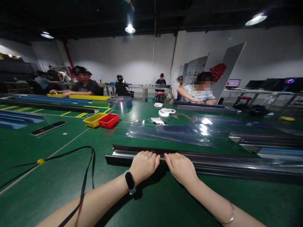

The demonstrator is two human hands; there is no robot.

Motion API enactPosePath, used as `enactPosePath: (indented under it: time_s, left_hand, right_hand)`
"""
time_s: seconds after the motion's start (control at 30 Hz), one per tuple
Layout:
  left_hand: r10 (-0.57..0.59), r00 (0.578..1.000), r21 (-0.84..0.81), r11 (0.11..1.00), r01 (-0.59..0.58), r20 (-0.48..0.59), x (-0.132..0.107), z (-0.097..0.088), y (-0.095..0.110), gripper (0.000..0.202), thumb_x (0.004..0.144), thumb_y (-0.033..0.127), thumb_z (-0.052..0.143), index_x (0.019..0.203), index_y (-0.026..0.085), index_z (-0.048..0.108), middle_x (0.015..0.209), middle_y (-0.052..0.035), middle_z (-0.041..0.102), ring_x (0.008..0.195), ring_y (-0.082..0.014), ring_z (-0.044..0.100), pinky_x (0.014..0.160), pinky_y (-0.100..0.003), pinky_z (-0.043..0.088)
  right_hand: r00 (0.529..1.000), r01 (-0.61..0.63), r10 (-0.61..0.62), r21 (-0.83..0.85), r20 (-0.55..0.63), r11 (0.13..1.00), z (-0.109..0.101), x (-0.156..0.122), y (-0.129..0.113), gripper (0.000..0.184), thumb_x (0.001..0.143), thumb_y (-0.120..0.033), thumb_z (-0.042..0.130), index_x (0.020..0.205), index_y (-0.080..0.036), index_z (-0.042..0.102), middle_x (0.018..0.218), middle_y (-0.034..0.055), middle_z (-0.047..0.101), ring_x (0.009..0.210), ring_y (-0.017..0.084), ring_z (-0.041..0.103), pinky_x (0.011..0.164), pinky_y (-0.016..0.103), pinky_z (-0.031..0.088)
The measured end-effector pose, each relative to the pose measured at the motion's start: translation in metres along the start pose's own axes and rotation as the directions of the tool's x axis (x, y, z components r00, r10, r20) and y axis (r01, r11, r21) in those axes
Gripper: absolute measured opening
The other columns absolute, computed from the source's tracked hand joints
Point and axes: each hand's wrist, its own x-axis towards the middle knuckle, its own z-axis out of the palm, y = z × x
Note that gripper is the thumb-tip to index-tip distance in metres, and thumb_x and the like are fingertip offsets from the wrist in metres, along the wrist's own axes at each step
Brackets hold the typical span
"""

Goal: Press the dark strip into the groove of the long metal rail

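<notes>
**Left hand and right hand curled over a long dark rail**

Head view: at lower centre both hands sit knuckles up, almost touching, with fingers bent over the rail's top edge in a closed grip. The rail lies flat on the green surface, running from centre to the right edge. Gripping it close together near its left end likely keeps it from sliding. Clear film lies just beyond it. A red tray and yellow tray touch, left of centre.

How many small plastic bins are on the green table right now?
2. A yellow bin and a red bin sit side by side on the green table, beyond the black rail that the left hand and right hand grip. Others may be hidden farther back.
</notes>
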Motion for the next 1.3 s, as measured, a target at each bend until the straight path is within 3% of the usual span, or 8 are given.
enactPosePath:
  time_s: [0.3, 0.7, 1.07, 1.23, 1.3]
  left_hand:
    - [-0.01, 0.999, 0.015, 1.0, 0.009, 0.043, 0.001, 0.001, 0.0, 0.032, 0.087, 0.027, 0.032, 0.064, 0.017, 0.053, 0.058, -0.0031, 0.056, 0.058, -0.0159, 0.054, 0.055, -0.029, 0.037]
    - [-0.01, 1.0, 0.02, 1.0, 0.01, 0.021, 0.0, 0.0, 0.001, 0.033, 0.087, 0.027, 0.032, 0.063, 0.016, 0.052, 0.057, -0.0035, 0.056, 0.057, -0.0154, 0.054, 0.056, -0.029, 0.038]
    - [-0.012, 0.998, 0.037, 0.999, 0.01, 0.067, 0.0, 0.002, -0.001, 0.033, 0.087, 0.029, 0.03, 0.066, 0.018, 0.052, 0.058, -0.0032, 0.057, 0.057, -0.0171, 0.053, 0.054, -0.03, 0.036]
    - [-0.008, 0.998, 0.031, 0.999, 0.006, 0.061, -0.001, 0.001, -0.001, 0.032, 0.087, 0.028, 0.031, 0.066, 0.017, 0.053, 0.059, -0.0032, 0.057, 0.058, -0.0167, 0.053, 0.055, -0.03, 0.036]
    - [-0.008, 0.998, 0.03, 1.0, 0.006, 0.063, -0.001, 0.001, -0.001, 0.032, 0.087, 0.028, 0.031, 0.066, 0.017, 0.053, 0.06, -0.0032, 0.057, 0.059, -0.0167, 0.053, 0.056, -0.03, 0.037]
  right_hand:
    - [0.997, -0.023, 0.023, 0.002, 0.068, 1.0, -0.001, 0.002, 0.0, 0.04, 0.088, -0.032, 0.028, 0.062, -0.018, 0.055, 0.054, 0.0013, 0.057, 0.054, 0.011, 0.052, 0.05, 0.026, 0.023]
    - [0.997, -0.058, 0.061, -0.054, 0.056, 0.997, -0.007, 0.002, 0.003, 0.041, 0.088, -0.028, 0.028, 0.059, -0.017, 0.056, 0.053, 0.0033, 0.058, 0.051, 0.013, 0.052, 0.048, 0.027, 0.023]
    - [0.995, -0.02, 0.027, -0.07, 0.1, 0.997, -0.003, 0.002, 0.003, 0.041, 0.087, -0.028, 0.029, 0.059, -0.016, 0.056, 0.055, 0.0043, 0.058, 0.052, 0.014, 0.053, 0.048, 0.027, 0.023]
    - [0.991, 0.087, -0.076, -0.105, 0.111, 0.991, -0.009, 0.003, 0.006, 0.036, 0.087, -0.022, 0.029, 0.07, -0.015, 0.06, 0.053, 0.0031, 0.057, 0.049, 0.013, 0.051, 0.044, 0.027, 0.018]
    - [0.994, 0.043, -0.03, -0.124, 0.103, 0.991, -0.012, 0.003, 0.006, 0.038, 0.087, -0.022, 0.028, 0.068, -0.015, 0.06, 0.052, 0.0033, 0.057, 0.048, 0.012, 0.051, 0.044, 0.027, 0.017]
